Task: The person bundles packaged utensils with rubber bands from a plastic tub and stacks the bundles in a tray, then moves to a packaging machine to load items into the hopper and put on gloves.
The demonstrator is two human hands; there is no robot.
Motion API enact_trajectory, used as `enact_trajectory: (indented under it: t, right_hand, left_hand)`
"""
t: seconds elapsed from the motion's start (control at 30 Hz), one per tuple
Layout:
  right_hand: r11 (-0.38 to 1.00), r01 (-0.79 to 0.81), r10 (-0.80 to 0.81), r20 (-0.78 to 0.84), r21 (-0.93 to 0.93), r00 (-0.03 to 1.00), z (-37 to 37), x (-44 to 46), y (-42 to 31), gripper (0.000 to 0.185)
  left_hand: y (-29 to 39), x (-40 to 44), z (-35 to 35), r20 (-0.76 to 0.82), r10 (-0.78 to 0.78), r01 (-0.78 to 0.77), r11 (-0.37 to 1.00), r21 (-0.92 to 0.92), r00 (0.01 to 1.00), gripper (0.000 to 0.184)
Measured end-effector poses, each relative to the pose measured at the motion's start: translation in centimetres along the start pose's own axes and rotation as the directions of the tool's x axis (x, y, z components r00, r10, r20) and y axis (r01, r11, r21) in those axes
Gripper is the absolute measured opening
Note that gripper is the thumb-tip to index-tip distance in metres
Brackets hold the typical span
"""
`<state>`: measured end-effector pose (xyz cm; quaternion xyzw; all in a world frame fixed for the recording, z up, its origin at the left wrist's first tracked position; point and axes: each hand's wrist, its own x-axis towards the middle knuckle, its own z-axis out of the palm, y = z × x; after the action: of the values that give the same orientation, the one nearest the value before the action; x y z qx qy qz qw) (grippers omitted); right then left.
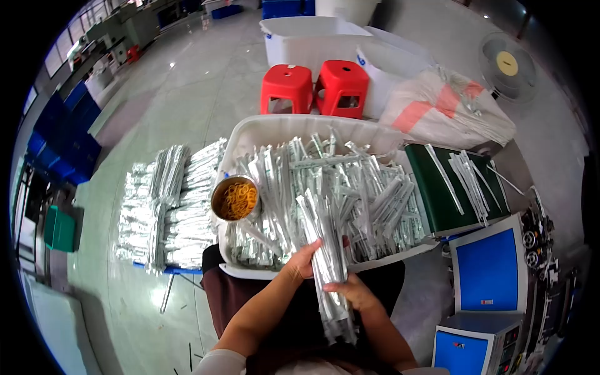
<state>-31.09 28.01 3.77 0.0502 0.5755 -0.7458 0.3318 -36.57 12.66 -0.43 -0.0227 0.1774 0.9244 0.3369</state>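
Note:
A bundle of long silvery packets (326, 269) is held upright over the near edge of a large white tub (250, 131). My left hand (305, 257) is closed around the bundle's left side. Lower down on the right, my right hand (351, 290) grips the same bundle, its thumb across the front. Many loose silvery packets (387, 200) fill the tub. A round metal cup (219, 203) of orange-yellow rubber bands (239, 200) rests at the tub's left side.
Stacked bundles of packets (190, 206) lie left of the tub. A green conveyor belt (431, 181) carries packets on the right, above blue-panelled machine boxes (487, 265). Two red stools (286, 84), white bins (312, 44), a woven sack (437, 106) and a fan (507, 64) stand beyond.

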Motion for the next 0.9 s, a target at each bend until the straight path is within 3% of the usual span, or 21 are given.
enact_trajectory:
  t: [0.1,0.13,0.2,0.23,0.3,0.37,0.43,0.47,0.5,0.53,0.57,0.6,0.67,0.7,0.73,0.77,0.83,0.87,0.9]
  right_hand:
    - [0.998,0.035,-0.035,-0.005,-0.05,0.999,2.5,-0.8,0.3,0.055]
    - [0.996,0.042,-0.041,0.013,-0.081,0.999,3.1,-0.9,0.2,0.055]
    - [0.999,0.029,-0.026,0.081,-0.031,0.996,4.5,-0.8,-1.1,0.052]
    - [1.0,0.015,-0.017,0.139,0.014,0.99,5.1,-0.7,-1.9,0.049]
    - [0.982,-0.096,0.062,0.201,0.163,0.978,6.7,0.1,-2.0,0.042]
    - [0.955,-0.196,0.144,0.232,0.223,0.962,8.7,-0.1,-2.4,0.04]
    - [0.932,-0.287,0.207,0.324,0.221,0.923,9.3,-0.3,-1.2,0.044]
    - [0.913,-0.331,0.246,0.327,0.237,0.913,9.7,-0.5,-1.0,0.05]
    - [0.89,-0.376,0.287,0.327,0.256,0.901,10.2,-0.7,-0.8,0.057]
    - [0.887,-0.359,0.265,0.317,0.29,0.911,9.2,-0.1,0.8,0.059]
    - [0.959,-0.21,0.174,0.19,0.192,0.966,10.6,-0.5,-1.5,0.06]
    - [0.993,-0.011,0.003,0.073,0.114,0.997,10.9,0.1,-2.1,0.063]
    - [0.913,0.352,-0.365,-0.028,-0.206,0.931,9.9,1.9,-1.0,0.068]
    - [0.909,0.355,-0.368,-0.02,-0.218,0.93,9.7,1.9,-1.4,0.068]
    - [0.979,0.091,-0.085,0.044,-0.182,0.995,9.8,1.9,-1.8,0.068]
    - [0.969,-0.182,0.202,0.114,-0.167,0.973,10.0,1.9,-2.3,0.069]
    - [0.975,-0.199,0.214,0.18,-0.094,0.96,10.8,1.8,-2.7,0.068]
    - [0.966,-0.256,0.26,0.208,-0.044,0.943,11.2,1.8,-2.7,0.069]
    - [0.947,-0.32,0.31,0.237,0.008,0.921,11.4,1.6,-2.5,0.07]
  left_hand:
    - [-0.7,-2.3,0.9,-0.103,0.206,-0.174,0.95,0.261,0.973,0.079]
    - [-0.6,-3.2,1.3,-0.113,0.21,-0.175,0.95,0.26,0.971,0.079]
    - [1.2,-4.8,4.4,-0.042,0.335,-0.273,0.829,0.488,0.941,0.078]
    - [2.1,-5.2,5.2,-0.042,0.346,-0.283,0.826,0.487,0.937,0.078]
    - [3.7,-6.0,6.1,0.173,0.238,-0.251,0.966,0.054,0.956,0.085]
    - [4.0,-6.7,5.6,0.154,0.218,-0.202,0.973,-0.111,0.964,0.082]
    - [4.1,-8.3,4.0,-0.029,0.087,-0.085,0.995,0.058,0.996,0.073]
    - [4.0,-8.6,4.2,-0.15,0.088,-0.055,0.976,0.212,0.985,0.075]
    - [4.1,-8.8,4.4,-0.225,0.086,-0.033,0.973,0.228,0.971,0.069]
    - [4.0,-8.8,4.7,-0.287,0.216,-0.112,0.935,0.338,0.933,0.064]
    - [4.5,-8.9,5.5,-0.331,0.342,-0.173,0.878,0.447,0.879,0.06]
    - [5.1,-9.1,5.6,-0.352,0.323,-0.105,0.849,0.518,0.878,0.053]
    - [5.0,-9.0,6.0,-0.32,0.419,-0.174,0.795,0.58,0.85,0.051]
    - [4.8,-9.0,6.0,-0.273,0.48,-0.223,0.745,0.629,0.834,0.051]
    - [5.2,-9.4,6.1,-0.307,0.404,-0.124,0.754,0.645,0.862,0.057]
    - [5.6,-9.9,6.2,-0.3,0.414,-0.137,0.752,0.645,0.859,0.057]
    - [5.9,-11.1,6.0,-0.156,0.365,-0.241,0.825,0.511,0.918,0.067]
    - [6.4,-11.3,4.9,-0.004,0.223,-0.214,0.941,0.262,0.975,0.068]
    - [6.2,-11.0,4.5,0.191,0.161,-0.153,0.987,-0.054,0.968,0.067]
